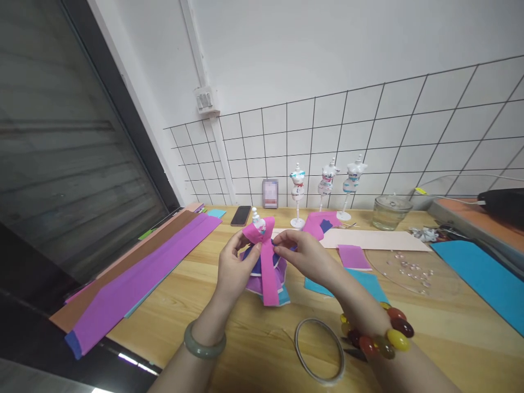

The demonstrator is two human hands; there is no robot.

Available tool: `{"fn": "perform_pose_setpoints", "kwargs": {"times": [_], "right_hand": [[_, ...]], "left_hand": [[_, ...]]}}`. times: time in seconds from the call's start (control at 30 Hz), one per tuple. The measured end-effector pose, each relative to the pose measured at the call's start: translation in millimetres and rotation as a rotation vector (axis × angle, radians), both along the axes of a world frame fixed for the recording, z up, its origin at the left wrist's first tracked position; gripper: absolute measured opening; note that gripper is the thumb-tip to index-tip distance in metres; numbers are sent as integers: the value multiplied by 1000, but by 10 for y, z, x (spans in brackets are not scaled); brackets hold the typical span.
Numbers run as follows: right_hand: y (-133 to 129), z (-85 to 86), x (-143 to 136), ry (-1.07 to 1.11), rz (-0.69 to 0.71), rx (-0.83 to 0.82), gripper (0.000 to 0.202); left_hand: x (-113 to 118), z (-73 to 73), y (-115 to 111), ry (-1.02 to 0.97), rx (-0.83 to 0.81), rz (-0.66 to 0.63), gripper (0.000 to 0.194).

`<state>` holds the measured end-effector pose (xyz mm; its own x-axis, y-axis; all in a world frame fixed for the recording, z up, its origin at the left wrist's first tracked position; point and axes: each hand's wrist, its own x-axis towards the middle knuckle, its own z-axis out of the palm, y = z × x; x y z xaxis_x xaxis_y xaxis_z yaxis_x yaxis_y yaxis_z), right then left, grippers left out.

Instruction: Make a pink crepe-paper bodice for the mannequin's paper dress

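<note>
A small white dress form (pixel 256 216) stands in the middle of the wooden table, dressed in layered purple, dark blue and light blue paper. Pink paper (pixel 268 273) wraps its bust and hangs down the front as a long strip. My left hand (pixel 235 265) holds the dress at its left side, thumb near the waist. On the right side, my right hand (pixel 301 254) pinches at the waist with thumb and forefinger; the dark blue edge of the dress shows at the fingertips.
Three white dress forms (pixel 297 185) stand near the wall. A wire ring (pixel 320 351) lies in front. Purple paper strips (pixel 151 273) are at left; blue paper (pixel 483 278), a glass bowl (pixel 391 213) and clear gems (pixel 413 270) are at right. A phone (pixel 241 215) lies behind.
</note>
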<state>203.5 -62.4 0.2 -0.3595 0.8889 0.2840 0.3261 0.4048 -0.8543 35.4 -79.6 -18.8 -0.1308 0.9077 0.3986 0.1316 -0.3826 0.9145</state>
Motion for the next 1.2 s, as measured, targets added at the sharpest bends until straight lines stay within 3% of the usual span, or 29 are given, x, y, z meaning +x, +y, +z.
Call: {"fn": "perform_pose_setpoints", "kwargs": {"times": [0.17,0.47,0.7,1.2], "right_hand": [[-5,29,-3,5,-35,-38,9],[36,-36,-43,118,67,-159,15],[16,-37,-104,177,56,-159,16],[51,-119,-144,190,-6,-133,13]], "left_hand": [[-31,-2,27,-32,-12,-39,38],[-72,-55,70,-103,29,-108,35],[-87,-124,111,-200,44,-127,32],[-166,-122,60,-33,68,-87,33]]}}
